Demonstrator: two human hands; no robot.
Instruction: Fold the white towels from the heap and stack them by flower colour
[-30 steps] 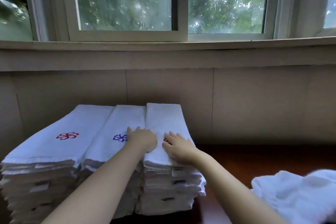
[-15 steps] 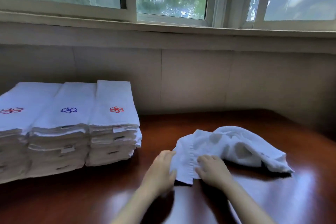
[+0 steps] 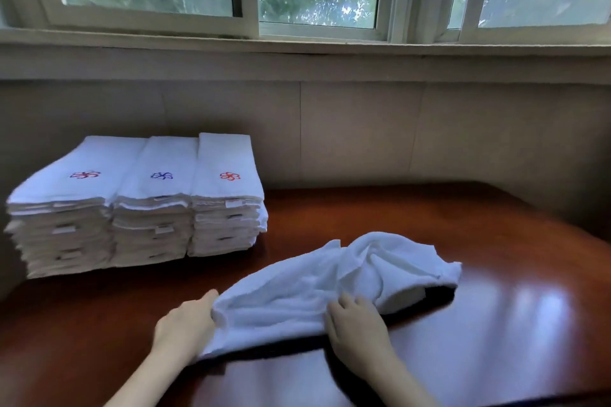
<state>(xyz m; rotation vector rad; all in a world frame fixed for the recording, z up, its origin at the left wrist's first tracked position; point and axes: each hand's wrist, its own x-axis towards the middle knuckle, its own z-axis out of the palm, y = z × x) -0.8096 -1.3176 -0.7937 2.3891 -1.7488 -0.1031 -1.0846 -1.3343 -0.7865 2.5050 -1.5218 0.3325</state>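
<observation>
My left hand [image 3: 185, 324] has its grip on the near left edge of the crumpled white terry towel [image 3: 330, 277], the cloth bunched against the fingers and draped partly over them. My right hand [image 3: 357, 327] lies on the towel's near edge further right, fingers curled into the folds; whether they actually pinch the cloth or only press it down I cannot tell from here. The towel lies loose on the glossy reddish-brown wooden bench [image 3: 496, 324], in front of me and stretching away to the right, its far end humped up with a shadow beneath it.

I judge this cloth soft, light and limp: it will sag wherever it is not held, and it should slide easily on the polished top. The best hold is at two corners of one hemmed edge, so it hangs flat before folding. Its flower is not visible yet.

To the left, against the wall, stand three stacks of folded white towels, touching side by side: the left stack with a dark red flower [image 3: 85, 174], the middle stack with a blue flower [image 3: 162, 175], the right stack with an orange-red flower [image 3: 229, 176]. Behind runs a window sill [image 3: 297, 49] under panes showing green trees.
</observation>
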